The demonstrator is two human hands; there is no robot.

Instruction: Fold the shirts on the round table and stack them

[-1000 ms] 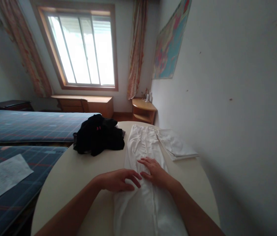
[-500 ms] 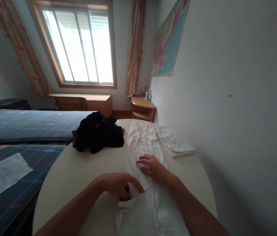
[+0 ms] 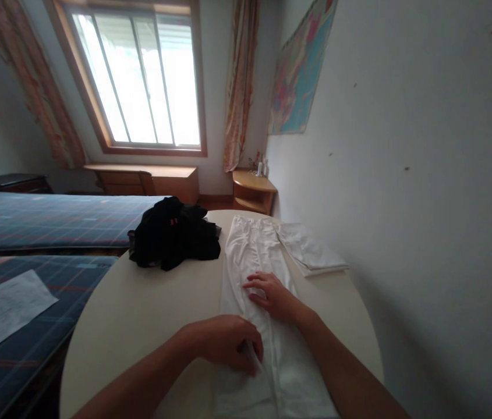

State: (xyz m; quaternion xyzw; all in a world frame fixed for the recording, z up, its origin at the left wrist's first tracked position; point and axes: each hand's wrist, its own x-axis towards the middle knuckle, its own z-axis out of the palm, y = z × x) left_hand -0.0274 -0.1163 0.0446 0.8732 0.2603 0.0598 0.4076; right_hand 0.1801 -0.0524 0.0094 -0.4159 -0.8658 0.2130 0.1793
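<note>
A pair of white trousers [image 3: 250,256] lies lengthwise on the round cream table [image 3: 141,314], its gathered end away from me. Near its left edge, my left hand [image 3: 234,343] is closed on a fold of the fabric, which shows between thumb and fingers. My right hand [image 3: 272,295] rests on the trousers farther up, fingers spread and holding nothing. The near end of the trousers runs out of the bottom of the view.
Folded white cloth [image 3: 313,250] lies right of the trousers, by the wall. A heap of black clothing [image 3: 176,235] sits at the table's far left. Blue plaid mattresses [image 3: 71,218] stand to the left, with a paper sheet [image 3: 10,311] on the nearer one.
My left hand has moved right and slightly nearer, closing its fingers on the trouser fabric and drawing its left edge inward. My right hand has stayed in place.
</note>
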